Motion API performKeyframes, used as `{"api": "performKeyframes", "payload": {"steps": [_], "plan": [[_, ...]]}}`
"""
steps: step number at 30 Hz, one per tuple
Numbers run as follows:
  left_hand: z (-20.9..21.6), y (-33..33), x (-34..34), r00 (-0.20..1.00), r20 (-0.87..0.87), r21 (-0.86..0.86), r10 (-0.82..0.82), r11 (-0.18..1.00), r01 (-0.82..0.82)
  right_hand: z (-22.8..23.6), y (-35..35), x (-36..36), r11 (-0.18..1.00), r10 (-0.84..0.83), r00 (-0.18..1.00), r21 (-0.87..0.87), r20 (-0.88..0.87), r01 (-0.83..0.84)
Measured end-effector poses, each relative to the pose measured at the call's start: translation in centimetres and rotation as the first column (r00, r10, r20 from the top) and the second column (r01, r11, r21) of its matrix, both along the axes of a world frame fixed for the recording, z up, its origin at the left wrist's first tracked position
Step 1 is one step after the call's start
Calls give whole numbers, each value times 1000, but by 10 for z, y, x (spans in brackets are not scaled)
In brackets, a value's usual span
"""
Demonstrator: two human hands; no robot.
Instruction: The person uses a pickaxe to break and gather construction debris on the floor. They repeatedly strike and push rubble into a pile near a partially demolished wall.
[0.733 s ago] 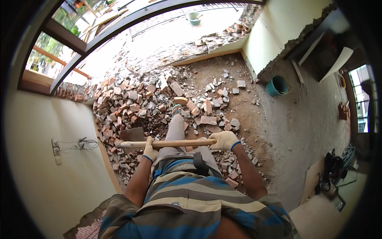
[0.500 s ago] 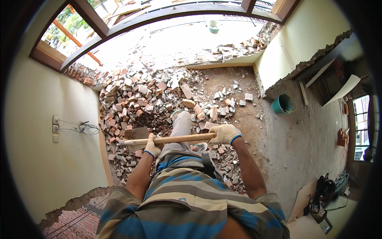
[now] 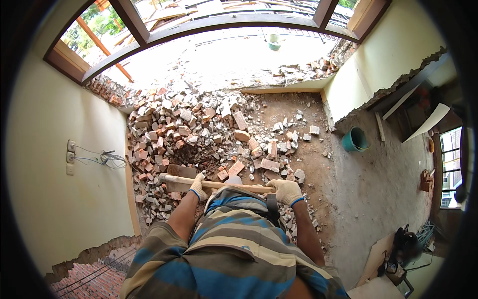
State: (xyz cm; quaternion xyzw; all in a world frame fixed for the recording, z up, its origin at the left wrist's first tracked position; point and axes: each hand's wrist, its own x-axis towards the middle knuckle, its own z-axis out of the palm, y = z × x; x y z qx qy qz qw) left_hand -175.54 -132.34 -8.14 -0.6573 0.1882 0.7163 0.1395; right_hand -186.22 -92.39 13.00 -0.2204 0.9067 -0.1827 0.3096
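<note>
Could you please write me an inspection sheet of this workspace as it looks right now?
Surface: dirt and concrete floor, dusty, bare at the right.
Job's things: sledgehammer with a long wooden handle, held level across the body, its head at the person's left.
Clutter: brick rubble pile along the left wall and under the window opening; teal bucket lying by the right wall; dark bag at lower right.
Hands: left hand and right hand, both in white gloves, grip the handle.
Cables: loose wires hanging from a wall socket at the left.
Surroundings: yellow walls, plaster broken at the bottom; large window frame above.
</note>
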Motion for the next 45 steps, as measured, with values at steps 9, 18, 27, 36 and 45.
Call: {"api": "performKeyframes", "payload": {"steps": [9, 18, 27, 36, 45], "plan": [[-3, -10, 69, 1000, -28, 20, 9, 1000, -9, -27, -9, 119, 744, -621, 777, -389, -100, 544], [11, -45, 153, 983, 82, -40, 162, 986, -159, -30, -70, 120, 776, -532, 846, -416, -27, 474], [2, -56, 226, 904, 54, -16, 423, 906, -423, -21, -133, 90, 867, -320, 947, -410, -24, 282], [5, -55, 269, 853, -109, -30, 510, 856, -515, -21, -174, 88, 862, -246, 969, -454, 11, 224], [4, -62, 265, 882, -57, -145, 467, 871, -470, -27, -177, 87, 834, -294, 956, -480, 26, 270]]}}
